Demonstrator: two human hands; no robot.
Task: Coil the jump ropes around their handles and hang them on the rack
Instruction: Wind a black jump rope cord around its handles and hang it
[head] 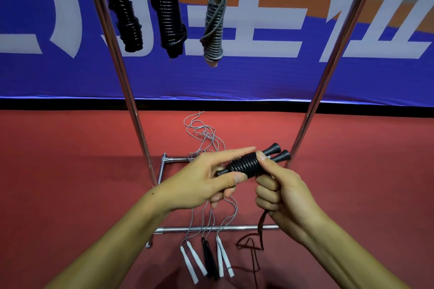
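A black jump rope (244, 164) is held out in front of the chest, between the two uprights of the chrome rack (131, 110), its paired handles lying side by side with the flared ends pointing up and to the right. Tight turns of cord already cover the middle of the handles. The left hand (206, 180) pinches the bundle near its lower end — thumb pressed across the coils, forefinger stretched straight along the top, the other fingers curled underneath. The right hand (279, 192) has its thumb on the uppermost turns and its fingers folded round the loose tail (260, 225), which drops from the fist to a slack heap on the red floor (70, 159). The cord looks thin, light and springy, so I judge the wraps would loosen if the thumbs let go; the handles are rigid and give the firm purchase, while the tail needs steady tension as it feeds. Overhead, two black coiled ropes (145, 9) and a grey coiled rope (215, 23) hang from the top bar. On the floor lie the uncoiled ropes (204, 138), their white handles (195, 258) and one black pair (209, 258) near the person — much of the job, as I judge it, remains.
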